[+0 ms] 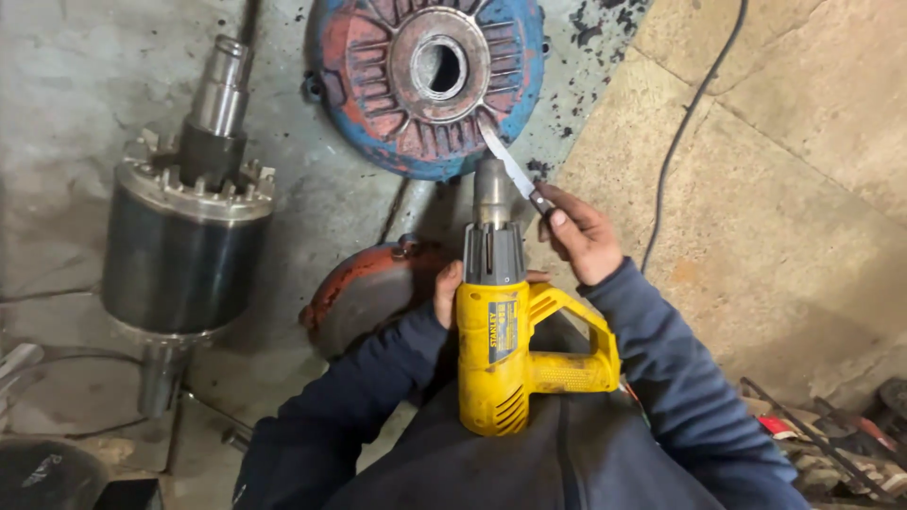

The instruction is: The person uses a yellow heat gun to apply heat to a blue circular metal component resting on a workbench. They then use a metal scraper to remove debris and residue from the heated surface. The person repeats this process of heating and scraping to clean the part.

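A: Near first. Yellow heat gun (pixel 510 354) lies on the person's lap, nozzle pointing away toward the floor parts. Left hand (pixel 448 293) is clamped on its left side, thumb on the housing, the other fingers hidden behind the body.

B: Right hand?

A: Right hand (pixel 581 236) is closed around the handle of a small knife (pixel 510 165), a pinch-type grip. The pale blade runs up and left, past the gun's metal nozzle, and its tip touches the lower rim of the blue and red motor end cover (pixel 430 80) lying flat on the concrete floor (pixel 321 198).

B: Step?

A: I judge it as scraping or picking at the cover's ribbed face near the rim, with the gun steadied beside the blade. Can't tell if the gun is running.

B: What does the next move call for?

A: Probably a steady blade at a low angle along that rib, fingers kept off the nozzle, and the gun held firm so it doesn't roll off the lap.

B: Anything else, going farther out?

A: A rust-red round cover (pixel 364 288) sits just beyond the left sleeve. The motor rotor (pixel 184 236) with its shaft stands at far left, well apart. A black cable (pixel 685 123) crosses the tan slab (pixel 775 189) at right. Scrap bits at the lower right corner, too blurred to name.
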